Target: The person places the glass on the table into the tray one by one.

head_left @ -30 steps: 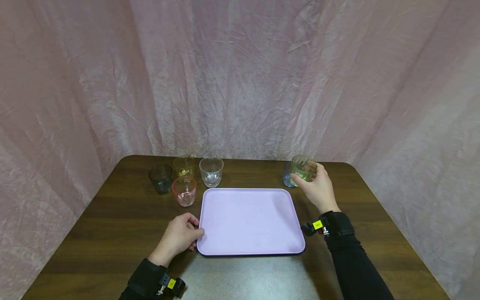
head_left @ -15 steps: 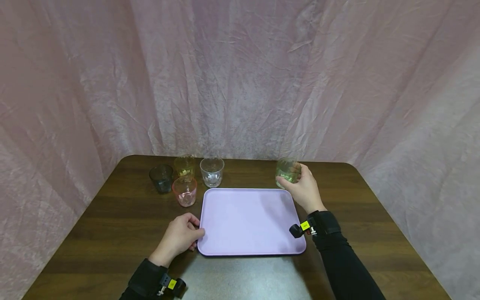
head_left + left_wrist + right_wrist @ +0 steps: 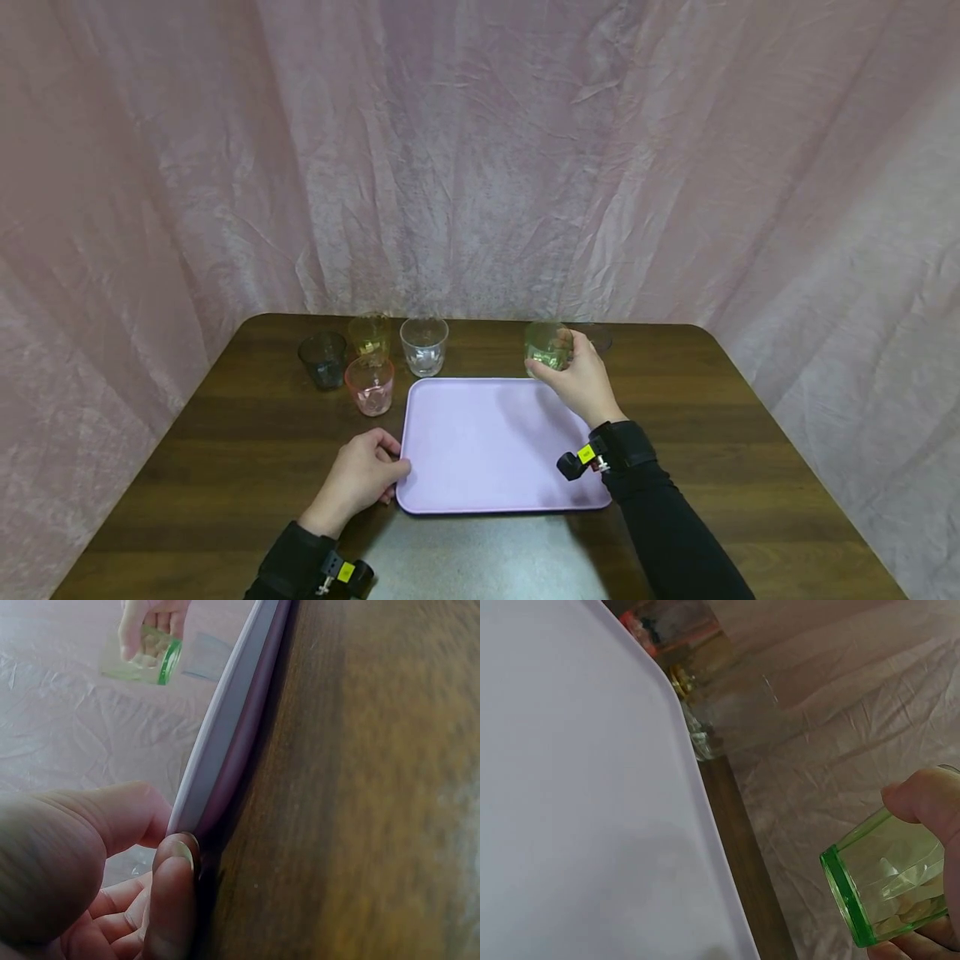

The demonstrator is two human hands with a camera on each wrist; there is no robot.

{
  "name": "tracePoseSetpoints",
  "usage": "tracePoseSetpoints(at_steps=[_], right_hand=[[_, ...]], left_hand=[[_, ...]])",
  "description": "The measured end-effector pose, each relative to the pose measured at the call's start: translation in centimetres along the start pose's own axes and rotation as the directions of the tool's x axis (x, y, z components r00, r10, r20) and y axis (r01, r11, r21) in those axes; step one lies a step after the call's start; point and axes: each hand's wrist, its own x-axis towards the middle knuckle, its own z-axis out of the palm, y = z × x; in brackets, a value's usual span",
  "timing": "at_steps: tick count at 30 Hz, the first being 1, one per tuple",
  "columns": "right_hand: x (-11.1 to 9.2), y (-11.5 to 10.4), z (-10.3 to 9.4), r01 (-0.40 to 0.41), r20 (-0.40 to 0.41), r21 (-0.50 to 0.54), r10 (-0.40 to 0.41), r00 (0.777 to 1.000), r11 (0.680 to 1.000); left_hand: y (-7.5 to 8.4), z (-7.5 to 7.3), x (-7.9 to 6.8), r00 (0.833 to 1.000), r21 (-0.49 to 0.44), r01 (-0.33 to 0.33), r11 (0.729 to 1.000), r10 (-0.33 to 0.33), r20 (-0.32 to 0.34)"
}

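Observation:
My right hand (image 3: 577, 379) grips a green glass (image 3: 545, 343) by its side, with the fingers curled round it. The glass hangs above the table, just beyond the far right part of the lilac tray (image 3: 487, 450). In the right wrist view the thick base of the green glass (image 3: 847, 896) shows. My left hand (image 3: 360, 472) pinches the tray's left rim between thumb and fingers, as the left wrist view also shows. Behind my right hand stands a pale blue glass (image 3: 206, 656), mostly hidden in the head view.
Left of the tray's far corner stand several glasses: a dark grey one (image 3: 325, 362), a yellow one (image 3: 369, 335), a pink one (image 3: 371, 387) and a clear one (image 3: 424, 348). A pinkish curtain (image 3: 480, 167) hangs behind the wooden table (image 3: 750, 500).
My right hand has carried the green glass leftward, from in front of the blue glass to beyond the tray's far edge. The blue glass is partly visible again behind the hand. My left hand stays put.

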Motion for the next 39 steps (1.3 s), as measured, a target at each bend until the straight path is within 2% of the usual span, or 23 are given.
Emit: tracePoseSetpoints(at_steps=[12,20,30,39], right_hand=[[-0.4,-0.5,2.1,-0.01,0.058,0.014,0.009,0.998,1.0],[-0.4,-1.5,3.4,-0.02,0.062,-0.004,0.02,0.998,1.0],[-0.4,-2.5,5.2,0.018,0.07,0.039,-0.021,0.997,0.999],[-0.4,-3.3,6.8,0.018,0.086,0.05,-0.022,0.996,0.999]], left_hand=[[0.1,0.1,-0.2,1.0,0.0,-0.008,1.0,0.008,-0.006],[-0.1,0.1,-0.1,1.0,0.006,-0.007,1.0,0.007,-0.013],[0.0,0.1,-0.1,1.0,0.009,-0.009,1.0,0.009,-0.014],[-0.2,0.1,0.0,1.0,0.004,-0.01,1.0,0.01,-0.014]])
